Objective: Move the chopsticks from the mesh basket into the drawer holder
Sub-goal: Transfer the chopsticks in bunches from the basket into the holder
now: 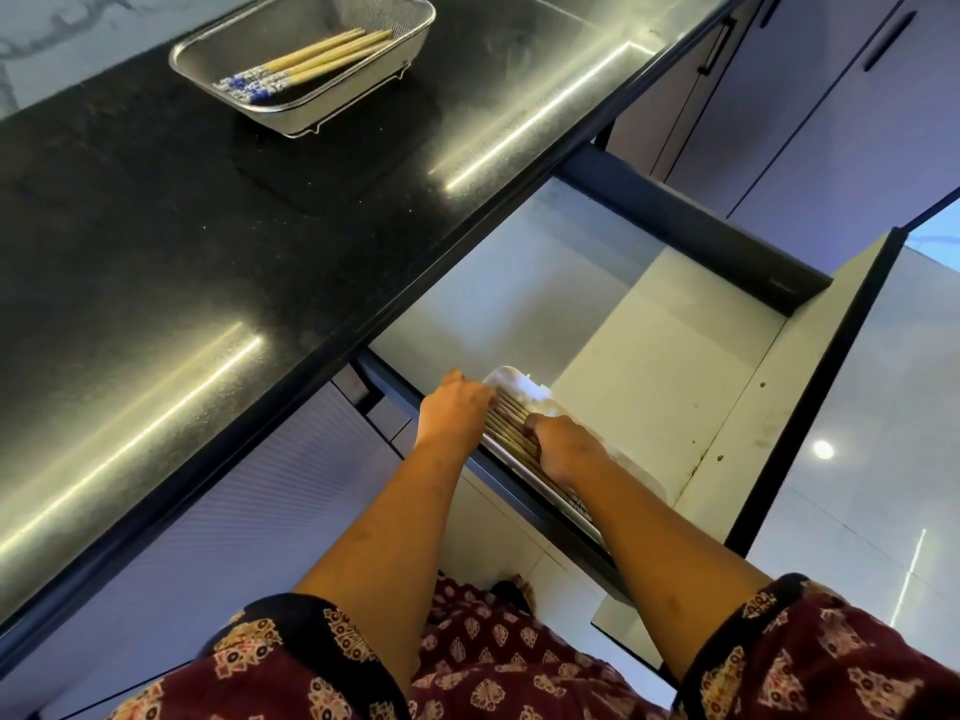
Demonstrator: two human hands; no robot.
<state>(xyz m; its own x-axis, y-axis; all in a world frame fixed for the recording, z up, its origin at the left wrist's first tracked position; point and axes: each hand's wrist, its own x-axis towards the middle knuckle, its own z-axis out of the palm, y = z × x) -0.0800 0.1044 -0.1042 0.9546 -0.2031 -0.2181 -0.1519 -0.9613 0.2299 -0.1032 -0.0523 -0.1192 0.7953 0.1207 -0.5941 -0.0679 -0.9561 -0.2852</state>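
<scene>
Reaching into the open white drawer below the black stone bench, both hands rest on a row of brown wooden chopsticks lying side by side in the pale rectangular drawer holder at the drawer's near left corner. The left hand lies at the far end of the row, palm down, its fingers curled over the sticks; whether it grips any cannot be told. The right hand presses nearer the middle, its fingers bent onto the sticks, grip likewise unclear. On the bench, well apart from the drawer, stands the rectangular steel mesh basket, holding several tan chopsticks with blue-patterned ends.
</scene>
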